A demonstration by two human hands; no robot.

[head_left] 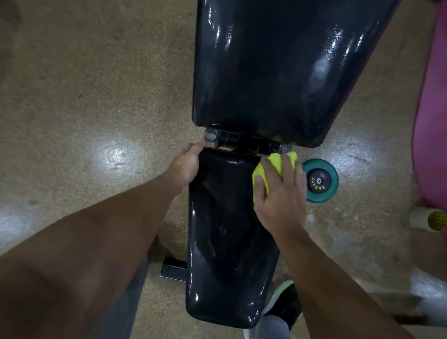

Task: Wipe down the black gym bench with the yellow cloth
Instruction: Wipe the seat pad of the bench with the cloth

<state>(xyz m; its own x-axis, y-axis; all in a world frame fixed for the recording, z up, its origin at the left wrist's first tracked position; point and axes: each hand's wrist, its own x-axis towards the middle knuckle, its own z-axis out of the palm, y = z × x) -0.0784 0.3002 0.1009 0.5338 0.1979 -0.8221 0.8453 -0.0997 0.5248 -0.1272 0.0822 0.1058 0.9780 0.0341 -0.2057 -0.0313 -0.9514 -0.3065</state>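
Bench (234, 228), black, glossy: seat pad below me, back pad beyond the hinge. Cloth (266, 172), yellow: on the seat's far right corner, under my right hand (279, 194), fingers spread over it and pressing, thumb curled round its near edge. My left hand (185, 164): curled over the seat's far left edge, gripping it. Weight plate (319, 181), teal: on the floor (83, 92), just right of the cloth.

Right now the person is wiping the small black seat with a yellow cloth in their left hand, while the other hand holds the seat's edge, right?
Not quite. The yellow cloth is under the right hand, not the left. The head view shows it pressed on the small black seat, while the left hand holds the seat's edge.
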